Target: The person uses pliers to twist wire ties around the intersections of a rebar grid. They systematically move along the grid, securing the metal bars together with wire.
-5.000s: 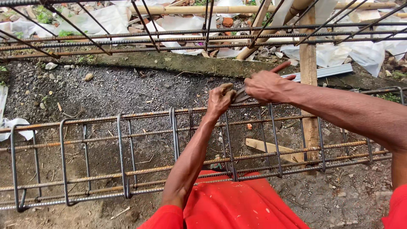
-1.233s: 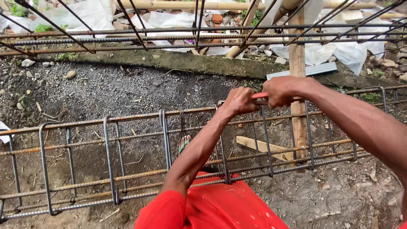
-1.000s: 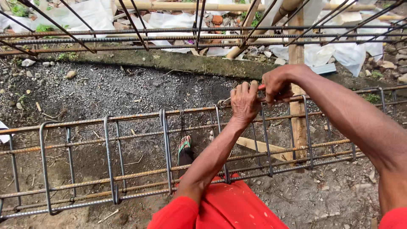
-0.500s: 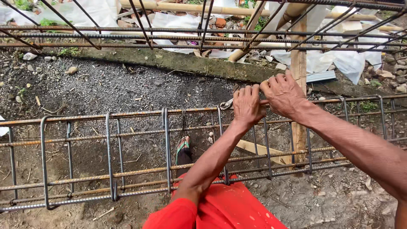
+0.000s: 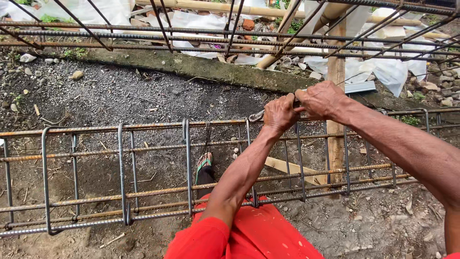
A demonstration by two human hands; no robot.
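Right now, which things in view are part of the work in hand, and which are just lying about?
In use:
left hand and right hand, closed together on a tool, mostly hidden
rebar cage, at its top bar

Lying about:
wooden post
wood offcut
white plastic sheeting
bamboo pole
stone

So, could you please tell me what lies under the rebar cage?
Under the rebar cage show gravelly dirt, a sandalled foot and a wood plank. Red trousers cover the ground nearest.

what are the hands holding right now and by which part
Both the left hand and right hand are closed on a pincer tool by its handles; its metal head pokes out at the rebar cage's top bar.
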